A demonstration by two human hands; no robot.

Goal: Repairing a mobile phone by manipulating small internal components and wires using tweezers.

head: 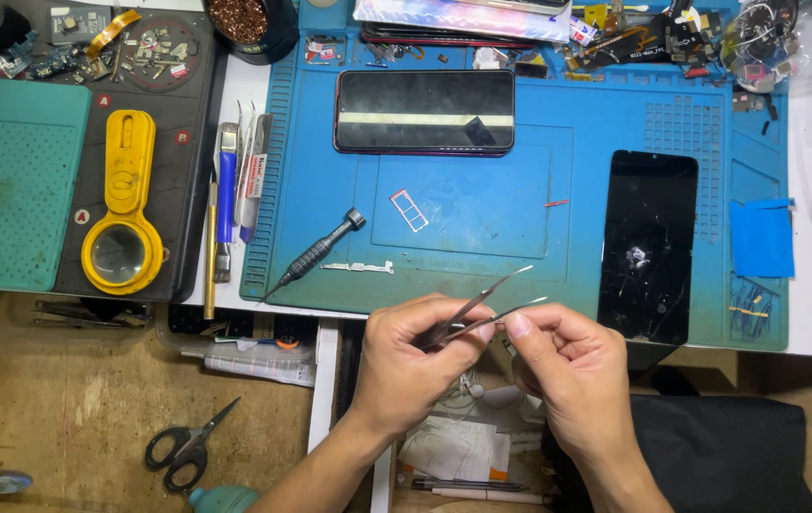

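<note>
My left hand grips metal tweezers just below the front edge of the blue work mat, their tips pointing up and right. My right hand sits beside it, thumb and forefinger pinching at the tweezers' shaft near the left thumb. Whether a small part is held between the fingers I cannot tell. On the mat lie a phone with a dark screen, a black phone with a cracked panel, a red card tray, a thin metal strip and a black screwdriver.
A yellow magnifier rests on a dark mat left of the blue one, beside a green pad and several hand tools. Small parts crowd the mat's back edge. Scissors and a tube lie on the lower surface.
</note>
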